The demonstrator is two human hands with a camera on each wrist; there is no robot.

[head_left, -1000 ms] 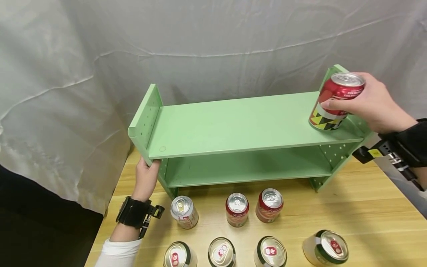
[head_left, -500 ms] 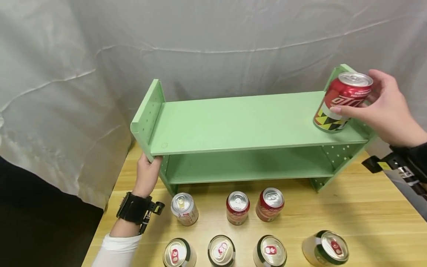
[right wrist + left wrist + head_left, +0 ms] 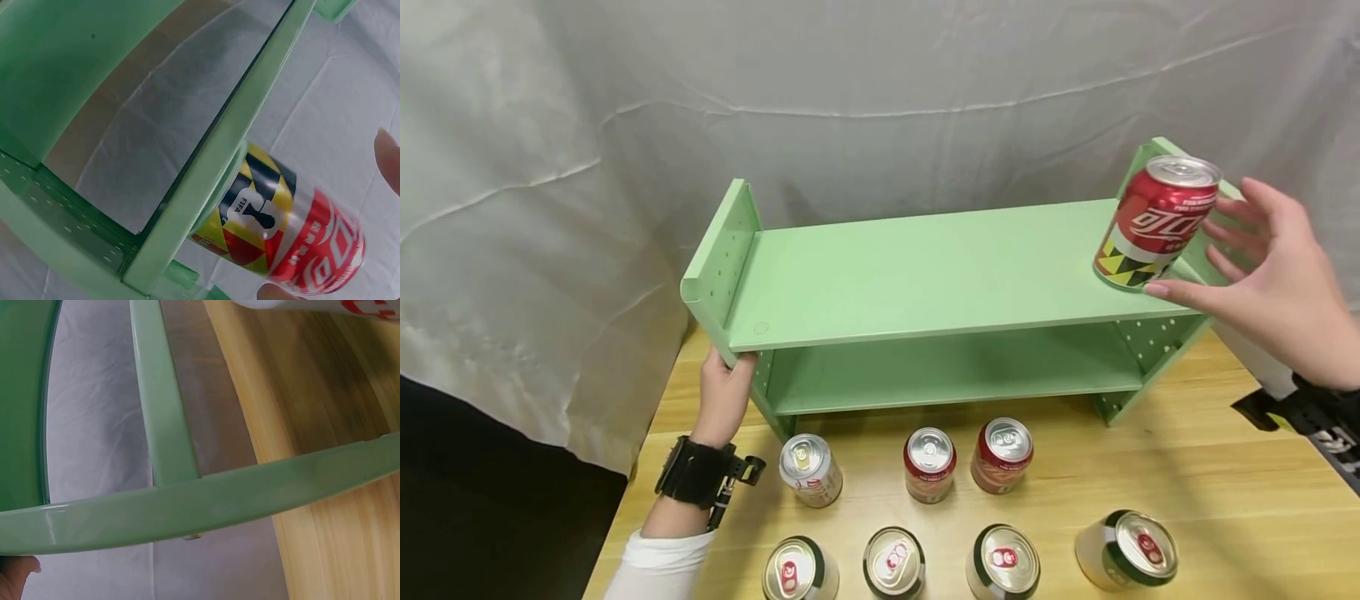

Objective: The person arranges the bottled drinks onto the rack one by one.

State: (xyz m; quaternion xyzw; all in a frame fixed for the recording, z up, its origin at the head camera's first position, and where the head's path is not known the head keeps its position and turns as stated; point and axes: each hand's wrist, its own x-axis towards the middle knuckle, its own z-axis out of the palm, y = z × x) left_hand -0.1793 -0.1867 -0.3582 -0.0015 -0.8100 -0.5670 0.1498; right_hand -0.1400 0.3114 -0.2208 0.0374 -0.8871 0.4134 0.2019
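A red soda can [image 3: 1157, 221] with a yellow and black pattern round its base stands on the right end of the green shelf's [image 3: 925, 275] top board. Just right of it is my right hand [image 3: 1281, 275], its fingers spread and apart from the can. In the right wrist view the can [image 3: 281, 225] rests on the board, with fingertips [image 3: 389, 159] off to the side. My left hand [image 3: 727, 396] grips the front of the shelf's left side panel from below. Most of its fingers are hidden behind the panel; the left wrist view shows one digit [image 3: 19, 572] against the green edge.
On the wooden table [image 3: 1210, 467] before the shelf stand a white can [image 3: 811, 471] and two small red cans [image 3: 929, 467] [image 3: 1002, 457]. Several gold and dark green cans [image 3: 1126, 550] line the near side. A grey curtain [image 3: 887, 100] hangs behind.
My right hand has let go of the red soda can and drawn away to the right, fingers opening. The can stays on the top board. My left hand keeps its grip on the shelf.
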